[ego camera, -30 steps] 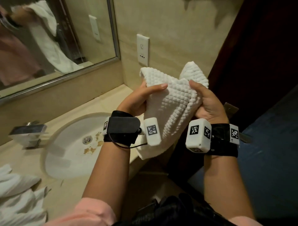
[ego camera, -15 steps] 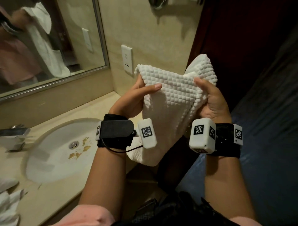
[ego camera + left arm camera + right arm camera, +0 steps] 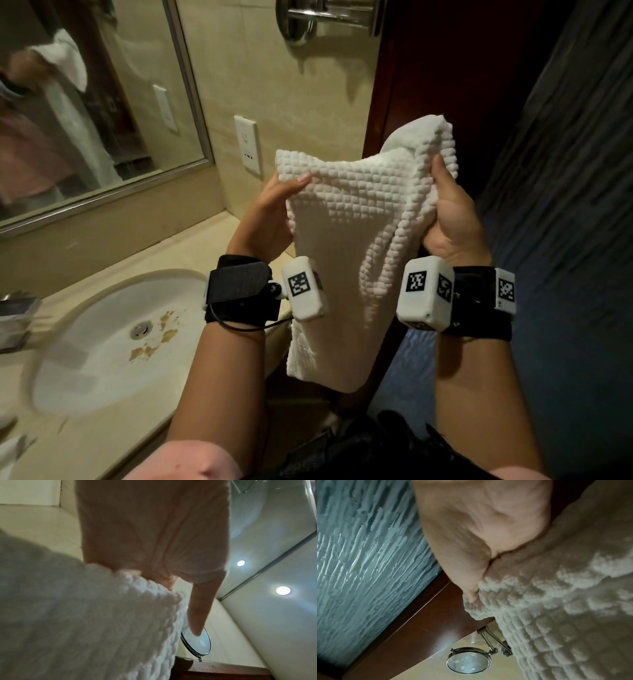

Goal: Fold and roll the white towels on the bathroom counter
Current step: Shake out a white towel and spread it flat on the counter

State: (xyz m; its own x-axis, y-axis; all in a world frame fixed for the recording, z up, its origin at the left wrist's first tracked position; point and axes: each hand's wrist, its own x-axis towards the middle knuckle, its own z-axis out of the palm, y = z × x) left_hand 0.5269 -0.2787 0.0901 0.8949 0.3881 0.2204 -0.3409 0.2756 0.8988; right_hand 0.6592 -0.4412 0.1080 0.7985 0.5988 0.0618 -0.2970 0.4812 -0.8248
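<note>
A white waffle-textured towel (image 3: 346,246) hangs in the air in front of me, past the right end of the counter. My left hand (image 3: 274,209) pinches its upper left corner, thumb on the near face. My right hand (image 3: 452,212) grips the bunched upper right corner, thumb pressed on the cloth. The towel sags between them and drops to a loose lower edge. In the left wrist view the towel (image 3: 85,622) fills the lower left under my palm (image 3: 154,534). In the right wrist view the towel (image 3: 565,601) bunches against my palm (image 3: 479,527).
A beige counter (image 3: 191,250) with an oval sink (image 3: 113,342) lies at the left, more white towel (image 3: 10,452) at its near left corner. A wall mirror (image 3: 96,102), a wall socket (image 3: 247,144), a round swing-arm mirror (image 3: 301,24), a dark wooden door frame (image 3: 411,85).
Both hands have moved apart and risen a little, spreading the towel's top edge wider. The view has swung to the right, away from the sink.
</note>
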